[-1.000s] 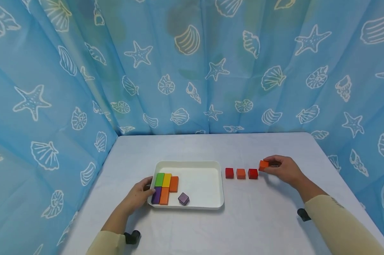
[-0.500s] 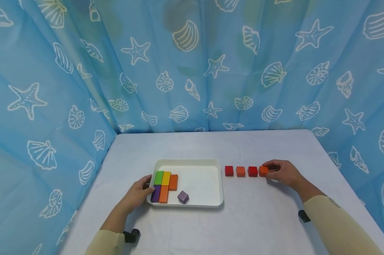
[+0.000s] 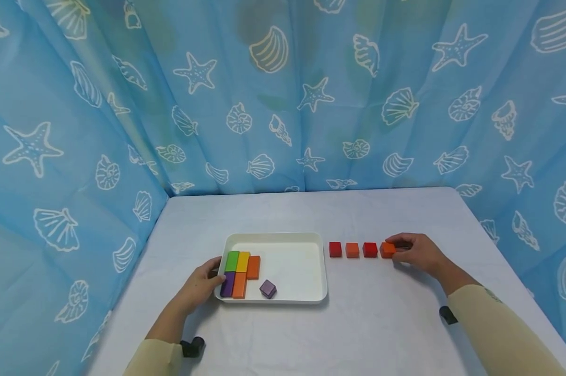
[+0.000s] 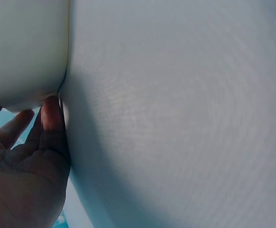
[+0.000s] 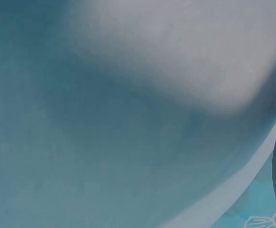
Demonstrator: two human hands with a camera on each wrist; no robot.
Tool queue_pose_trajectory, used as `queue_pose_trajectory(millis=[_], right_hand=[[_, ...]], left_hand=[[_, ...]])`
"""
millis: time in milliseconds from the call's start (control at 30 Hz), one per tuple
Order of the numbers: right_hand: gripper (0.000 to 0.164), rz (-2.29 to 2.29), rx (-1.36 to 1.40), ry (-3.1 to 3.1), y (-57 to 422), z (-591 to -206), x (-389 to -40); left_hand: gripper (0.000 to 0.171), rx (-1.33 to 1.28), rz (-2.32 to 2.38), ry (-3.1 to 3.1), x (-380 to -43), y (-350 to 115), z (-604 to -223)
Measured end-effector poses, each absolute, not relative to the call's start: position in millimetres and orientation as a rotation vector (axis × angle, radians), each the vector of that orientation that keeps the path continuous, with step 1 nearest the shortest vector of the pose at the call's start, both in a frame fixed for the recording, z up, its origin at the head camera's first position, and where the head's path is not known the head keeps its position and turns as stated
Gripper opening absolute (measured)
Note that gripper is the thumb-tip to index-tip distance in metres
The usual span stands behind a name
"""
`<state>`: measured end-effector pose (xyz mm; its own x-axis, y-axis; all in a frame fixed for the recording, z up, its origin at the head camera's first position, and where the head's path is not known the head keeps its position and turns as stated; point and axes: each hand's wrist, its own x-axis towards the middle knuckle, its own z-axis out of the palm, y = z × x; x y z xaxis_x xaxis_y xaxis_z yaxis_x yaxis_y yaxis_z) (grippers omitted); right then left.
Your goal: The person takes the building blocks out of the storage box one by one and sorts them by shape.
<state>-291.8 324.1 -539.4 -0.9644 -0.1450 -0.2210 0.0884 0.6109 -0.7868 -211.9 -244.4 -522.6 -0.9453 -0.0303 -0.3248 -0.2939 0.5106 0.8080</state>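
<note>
My right hand pinches an orange cube between thumb and fingers, at the right end of a row. To its left stand a red cube, an orange-red cube and another red cube, with small gaps between. My left hand grips the left side of a white tray, thumb over the rim. In the left wrist view, its fingertips touch the tray's outer wall. The right wrist view shows only cloth and a dark sliver of the hand.
In the tray's left part lie flat green, yellow, purple and two orange blocks, side by side. A purple cube sits apart near the tray's front. White cloth covers the table; a blue shell-print curtain surrounds it.
My right hand has lowered the orange cube from above and behind into line with the other cubes. The left hand stays on the tray. The head view has shifted slightly.
</note>
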Motion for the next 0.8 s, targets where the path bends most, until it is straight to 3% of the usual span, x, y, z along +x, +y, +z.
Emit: queue_pose_trajectory(millis=[233,500,633,800], right_hand=[[0.063,-1.293,-0.089,2.552,314.1,-537.9,-300.3],[0.066,-1.427,-0.113,2.581,319.2,-510.6,-297.1],[0.069,-1.516,-0.159,2.505,288.5,-500.5,-302.0],[0.064,-1.554,-0.270,2.371,214.3,-496.1,-308.8]], left_hand=[[0.063,-0.313,1.418,2.495,-203.3,-254.5,-521.7],[0.064,-0.283,1.431,2.484,-212.8,-247.1,-523.3],[0.063,-0.294,1.424,2.486,-215.7,-244.5,-523.8],[0.063,-0.302,1.426,2.484,-215.5,-242.6,-524.3]])
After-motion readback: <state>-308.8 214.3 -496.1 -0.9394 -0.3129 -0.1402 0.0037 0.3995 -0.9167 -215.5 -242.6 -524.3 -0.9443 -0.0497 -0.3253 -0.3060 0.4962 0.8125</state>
